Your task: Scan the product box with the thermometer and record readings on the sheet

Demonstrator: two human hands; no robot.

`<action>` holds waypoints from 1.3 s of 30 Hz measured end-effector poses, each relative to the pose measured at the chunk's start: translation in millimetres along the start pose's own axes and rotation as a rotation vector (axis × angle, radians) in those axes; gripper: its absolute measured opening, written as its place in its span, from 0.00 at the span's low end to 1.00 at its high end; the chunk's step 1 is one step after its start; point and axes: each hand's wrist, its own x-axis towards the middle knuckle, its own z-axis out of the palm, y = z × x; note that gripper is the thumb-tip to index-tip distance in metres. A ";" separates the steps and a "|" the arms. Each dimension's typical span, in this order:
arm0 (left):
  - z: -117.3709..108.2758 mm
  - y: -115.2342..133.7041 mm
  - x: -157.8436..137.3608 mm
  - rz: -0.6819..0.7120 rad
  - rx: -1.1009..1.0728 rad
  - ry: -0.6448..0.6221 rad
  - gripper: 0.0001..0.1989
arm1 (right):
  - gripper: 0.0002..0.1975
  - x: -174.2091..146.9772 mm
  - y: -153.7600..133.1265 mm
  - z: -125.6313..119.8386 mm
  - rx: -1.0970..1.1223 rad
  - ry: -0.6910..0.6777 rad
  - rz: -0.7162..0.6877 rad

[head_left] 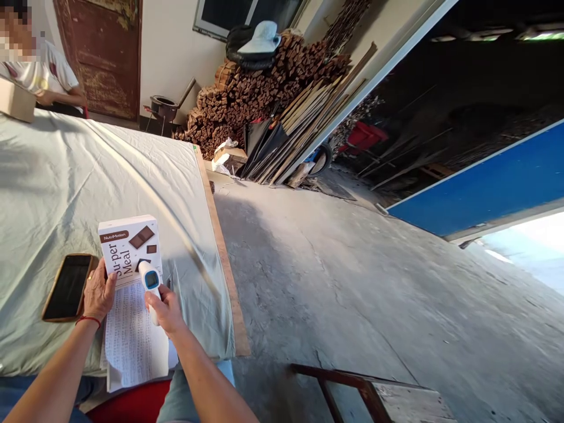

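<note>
My left hand [98,292] grips the lower left corner of a white box [114,258] printed "NutriMotion Su-per Meal" with chocolate bar pictures. The box stands tilted on the cloth-covered table. In my right hand [165,308] is a white infrared thermometer [151,282] with a blue-rimmed screen, its head close to the front of the box. Sheets of handwritten paper [136,341] lie below the box, reaching over the table's near edge. Left of my left hand, a phone [68,288] in a brown case lies with a dark screen.
The table [145,170] has a pale wrinkled cloth and a wooden right edge. Across it sits a person [61,76] beside a cardboard box [16,101]. Stacked firewood [251,88] and leaning planks [304,129] line the wall. A wooden-seated stool or bench [409,402] stands at lower right.
</note>
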 end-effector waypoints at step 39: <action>-3.1 -0.3 1.2 0.055 0.119 -0.074 0.39 | 0.21 -28.0 -29.7 -9.0 0.137 -0.049 0.005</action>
